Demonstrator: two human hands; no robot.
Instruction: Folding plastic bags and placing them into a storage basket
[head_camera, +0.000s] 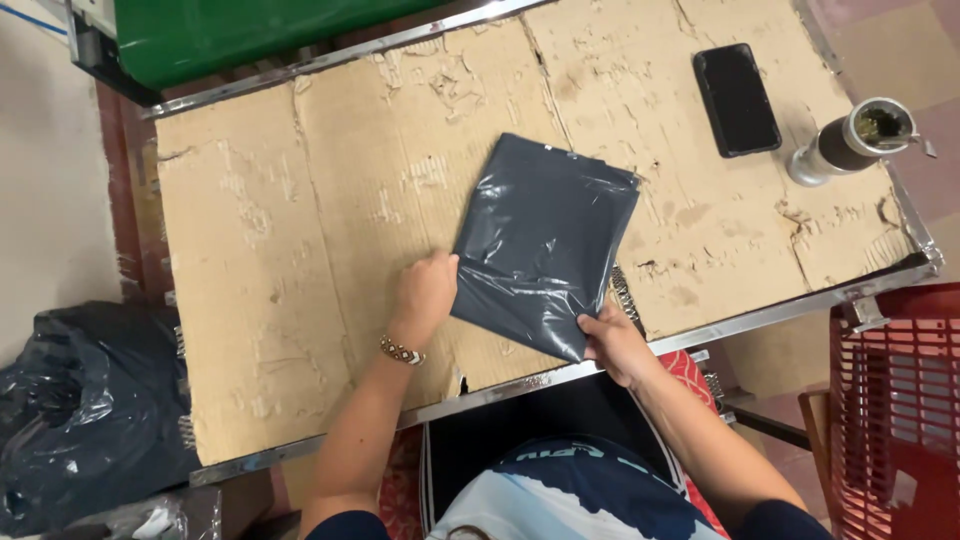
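A folded dark garment sealed in a clear plastic bag (540, 245) lies on a table topped with worn cardboard (330, 180). My left hand (425, 295) grips the bag's left edge near its lower corner. A beaded bracelet sits on that wrist. My right hand (612, 340) pinches the bag's bottom corner at the table's front edge. The bag is turned at an angle, its top corner pointing away from me.
A black phone (737, 98) lies face up at the back right. A metal cup with a straw (850, 142) stands near the right edge. A red plastic crate (900, 400) is at right, dark plastic bags (75, 410) on the floor at left, a green bin (240, 35) behind.
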